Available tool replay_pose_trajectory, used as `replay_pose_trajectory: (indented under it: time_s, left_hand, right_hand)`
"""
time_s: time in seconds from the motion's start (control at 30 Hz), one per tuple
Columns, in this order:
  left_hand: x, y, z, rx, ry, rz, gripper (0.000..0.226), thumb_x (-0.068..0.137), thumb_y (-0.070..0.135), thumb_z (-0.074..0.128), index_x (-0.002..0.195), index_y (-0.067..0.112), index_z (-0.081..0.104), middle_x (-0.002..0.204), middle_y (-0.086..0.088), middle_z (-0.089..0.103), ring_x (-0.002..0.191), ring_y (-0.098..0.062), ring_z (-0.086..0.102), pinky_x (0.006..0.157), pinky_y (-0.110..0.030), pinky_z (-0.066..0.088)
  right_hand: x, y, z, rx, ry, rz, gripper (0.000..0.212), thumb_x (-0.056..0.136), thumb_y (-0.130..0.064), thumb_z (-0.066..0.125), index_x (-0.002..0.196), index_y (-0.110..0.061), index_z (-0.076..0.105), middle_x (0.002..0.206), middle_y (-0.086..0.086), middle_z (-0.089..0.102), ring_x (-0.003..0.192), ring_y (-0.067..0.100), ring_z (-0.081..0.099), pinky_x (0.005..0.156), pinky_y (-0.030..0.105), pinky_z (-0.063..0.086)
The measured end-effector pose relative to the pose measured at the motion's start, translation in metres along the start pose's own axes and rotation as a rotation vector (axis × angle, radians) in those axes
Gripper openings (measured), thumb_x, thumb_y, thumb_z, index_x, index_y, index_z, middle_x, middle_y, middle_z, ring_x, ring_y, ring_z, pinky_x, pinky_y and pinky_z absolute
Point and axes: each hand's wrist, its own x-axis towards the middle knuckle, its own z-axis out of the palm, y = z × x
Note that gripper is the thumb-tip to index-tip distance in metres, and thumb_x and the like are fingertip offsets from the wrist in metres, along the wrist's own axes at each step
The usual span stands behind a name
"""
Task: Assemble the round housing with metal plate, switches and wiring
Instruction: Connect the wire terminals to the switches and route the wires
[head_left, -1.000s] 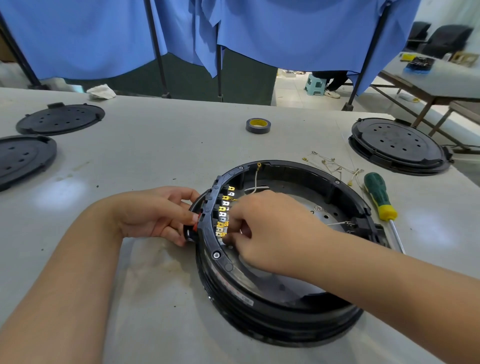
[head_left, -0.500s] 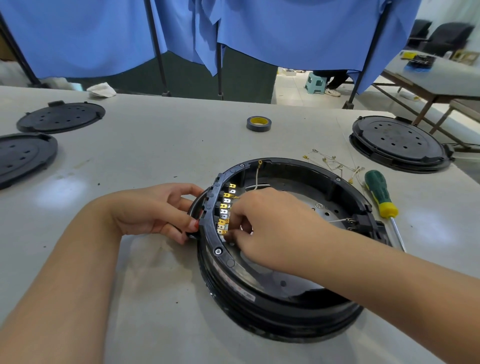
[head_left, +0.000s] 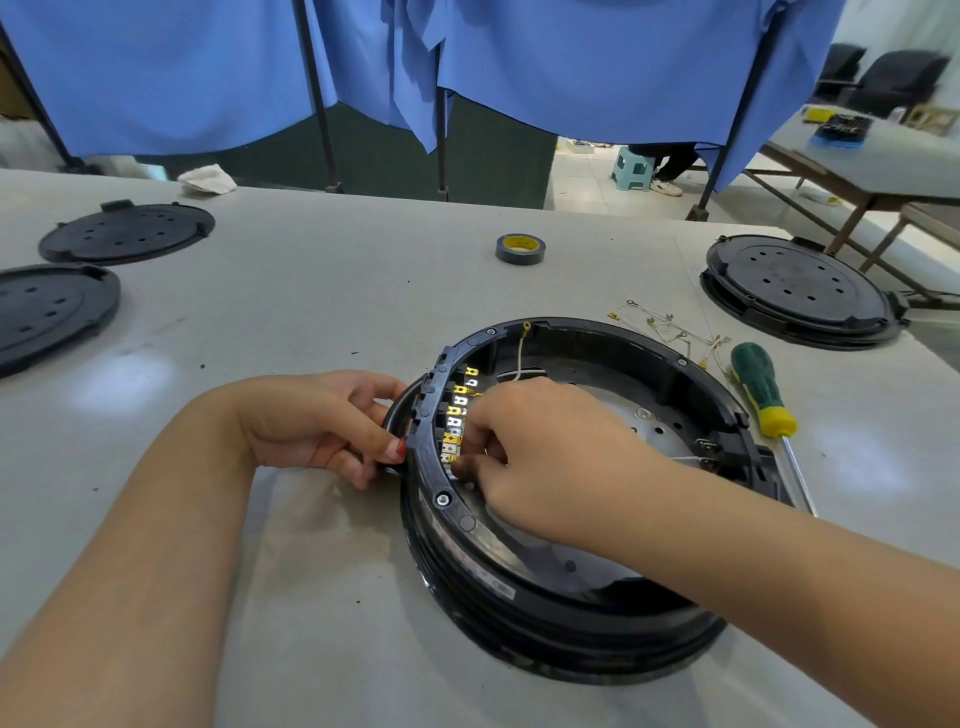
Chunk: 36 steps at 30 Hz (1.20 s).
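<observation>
- Housing (head_left: 571, 613): on the table (head_left: 311, 312), unmoved over the last second.
- Left hand (head_left: 317, 421): still pinches the outer wall, bracing it.
- Right hand (head_left: 540, 457): fingers curled at the terminals (head_left: 457, 410), barely shifted; contents hidden, so wiring looks unfinished.

The round black housing (head_left: 561, 597) lies flat on the table before me, open side up. A perforated metal plate (head_left: 649, 426) sits inside it. A row of brass and silver switch terminals (head_left: 457, 410) lines its left inner wall, and a pale wire (head_left: 521, 353) hangs from the far rim.
</observation>
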Motion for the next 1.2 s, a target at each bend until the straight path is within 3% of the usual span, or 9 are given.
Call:
replay_pose_trajectory:
  time_s: [0.17, 0.3, 0.5, 0.7, 0.8, 0.9, 1.03, 1.2]
  left_hand:
    - [0.002, 0.0, -0.002, -0.058, -0.046, 0.004, 0.075, 0.059, -0.002, 0.078, 0.129, 0.003, 0.052, 0.088, -0.016, 0.062, 0.057, -0.017, 0.061, 0.051, -0.025, 0.055]
    - [0.002, 0.0, -0.003, -0.066, -0.065, 0.005, 0.071, 0.059, -0.002, 0.079, 0.126, 0.004, 0.055, 0.087, -0.016, 0.064, 0.059, -0.017, 0.063, 0.051, -0.026, 0.056]
    - [0.004, -0.001, -0.003, -0.076, -0.075, 0.011, 0.07, 0.06, -0.003, 0.077, 0.125, 0.004, 0.054, 0.081, -0.012, 0.066, 0.058, -0.016, 0.063, 0.051, -0.025, 0.055]
    - [0.002, -0.003, -0.004, -0.058, -0.046, 0.012, 0.075, 0.061, 0.0, 0.079, 0.13, 0.006, 0.051, 0.088, -0.013, 0.065, 0.065, -0.02, 0.056, 0.053, -0.026, 0.054]
    - [0.001, -0.003, -0.004, -0.049, -0.049, 0.017, 0.083, 0.058, 0.002, 0.087, 0.132, 0.004, 0.048, 0.091, -0.014, 0.065, 0.07, -0.023, 0.055, 0.055, -0.027, 0.056]
    - [-0.001, -0.003, -0.002, -0.043, -0.036, 0.023, 0.092, 0.05, 0.012, 0.095, 0.129, 0.004, 0.049, 0.097, -0.018, 0.065, 0.076, -0.027, 0.057, 0.058, -0.029, 0.058]
    - [0.0, -0.002, 0.001, -0.048, 0.035, 0.018, 0.065, 0.066, 0.008, 0.079, 0.125, 0.004, 0.052, 0.098, -0.026, 0.062, 0.067, -0.026, 0.065, 0.057, -0.03, 0.058]
    - [0.006, 0.001, 0.01, 0.016, 0.125, 0.022, 0.041, 0.089, 0.004, 0.058, 0.129, 0.003, 0.052, 0.081, -0.017, 0.067, 0.054, -0.02, 0.065, 0.05, -0.027, 0.056]
  right_hand:
    - [0.0, -0.002, 0.0, -0.05, 0.005, -0.057, 0.01, 0.086, -0.018, 0.053, 0.079, -0.015, 0.059, 0.084, 0.002, 0.061, 0.079, 0.026, 0.059, 0.071, 0.039, 0.052]
    - [-0.002, -0.003, 0.001, -0.103, 0.019, -0.094, 0.008, 0.089, -0.016, 0.052, 0.085, -0.016, 0.059, 0.091, 0.001, 0.058, 0.086, 0.025, 0.058, 0.074, 0.039, 0.051]
    - [0.0, -0.006, 0.002, -0.166, 0.039, -0.137, 0.01, 0.091, -0.013, 0.05, 0.084, -0.02, 0.049, 0.096, 0.0, 0.056, 0.088, 0.024, 0.058, 0.065, 0.032, 0.041]
    - [0.001, -0.003, 0.001, -0.066, 0.036, -0.109, 0.01, 0.089, -0.017, 0.05, 0.08, -0.02, 0.053, 0.094, 0.001, 0.059, 0.09, 0.026, 0.058, 0.077, 0.038, 0.05]
    - [-0.001, 0.003, -0.004, 0.053, 0.046, -0.044, 0.01, 0.087, -0.032, 0.061, 0.078, -0.028, 0.06, 0.086, -0.009, 0.06, 0.084, 0.013, 0.058, 0.073, 0.03, 0.048]
    - [-0.002, 0.015, -0.01, 0.23, 0.059, 0.065, 0.014, 0.08, -0.039, 0.07, 0.074, -0.028, 0.065, 0.069, -0.013, 0.06, 0.063, -0.001, 0.055, 0.059, 0.021, 0.042]
    - [0.001, 0.023, -0.01, 0.296, 0.032, 0.186, 0.014, 0.082, -0.041, 0.066, 0.078, -0.028, 0.062, 0.075, -0.013, 0.062, 0.068, 0.002, 0.057, 0.062, 0.022, 0.046]
    - [0.009, 0.017, -0.002, 0.414, -0.023, 0.276, 0.015, 0.079, -0.032, 0.068, 0.084, -0.025, 0.056, 0.086, -0.005, 0.064, 0.071, 0.011, 0.062, 0.059, 0.024, 0.048]
